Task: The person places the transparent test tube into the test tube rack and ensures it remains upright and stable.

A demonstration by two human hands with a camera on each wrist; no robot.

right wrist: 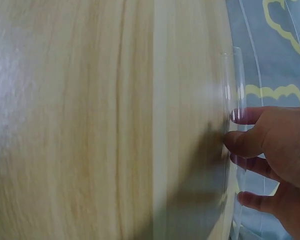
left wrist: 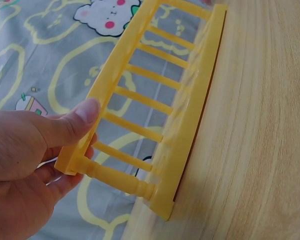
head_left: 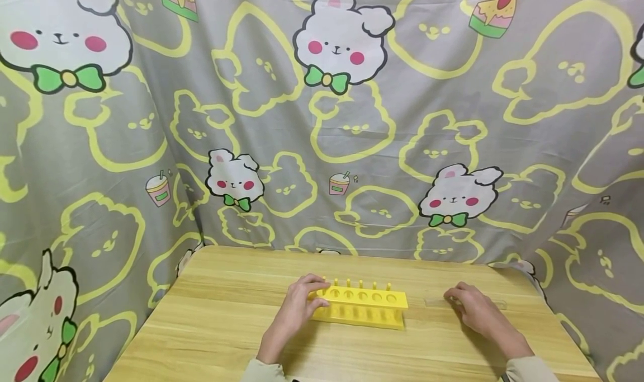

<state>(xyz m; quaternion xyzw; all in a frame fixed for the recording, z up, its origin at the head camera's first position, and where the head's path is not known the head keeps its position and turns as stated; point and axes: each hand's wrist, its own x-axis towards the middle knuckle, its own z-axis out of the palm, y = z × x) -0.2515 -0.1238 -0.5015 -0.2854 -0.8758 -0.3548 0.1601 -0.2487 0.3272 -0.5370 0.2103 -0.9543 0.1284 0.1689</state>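
A yellow test tube rack [head_left: 369,297] stands upright on the table, with a row of round holes in its top and short pegs along its far side. My left hand [head_left: 301,303] grips the left end of its top bar, thumb [left wrist: 87,111] on the near side and fingers curled behind. To the right, a clear glass test tube [head_left: 432,301] lies lengthwise along the tabletop. Thumb and fingers of my right hand [head_left: 473,309] pinch it around the middle. Through the glass, in the right wrist view, fingertips show behind the tube [right wrist: 235,75].
Both things are on a light wood-grain table [head_left: 211,315]. A grey curtain [head_left: 282,136] printed with rabbits and yellow outlines hangs right behind the table's back edge and along both sides. The rack's holes hold no tubes.
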